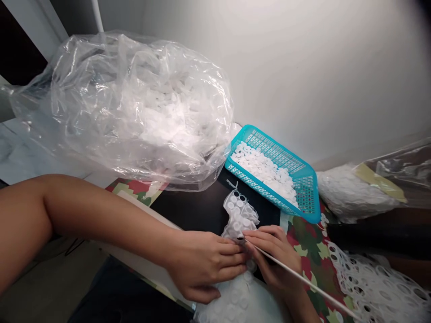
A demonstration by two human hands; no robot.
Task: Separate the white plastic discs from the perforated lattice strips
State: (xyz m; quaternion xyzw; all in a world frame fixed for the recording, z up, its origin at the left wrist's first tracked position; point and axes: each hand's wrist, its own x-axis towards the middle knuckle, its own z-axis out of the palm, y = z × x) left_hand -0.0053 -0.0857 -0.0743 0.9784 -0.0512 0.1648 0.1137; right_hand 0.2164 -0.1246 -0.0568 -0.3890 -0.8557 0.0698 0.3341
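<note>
A translucent white plastic strip with rows of round discs [237, 211] lies across the dark work surface and runs toward me under both hands. Some of its round spots are dark. My left hand [212, 262] rests on the strip, its fingers stretched out flat and the thumb apart. Across from it, my right hand [279, 255] is closed around a thin white stick [303, 279], whose tip meets the strip beside my left fingertips. Closer to me, more disc-covered plastic [235, 298] spreads out below the hands. The right fingertips are partly hidden.
A large clear bag [161, 112] of white pieces stands at the back left. Behind the strip is a turquoise basket [279, 148] holding many white discs. On the right lie a filled plastic bag [357, 190] and a heap of perforated white plastic [380, 282], near a patterned cloth [310, 251].
</note>
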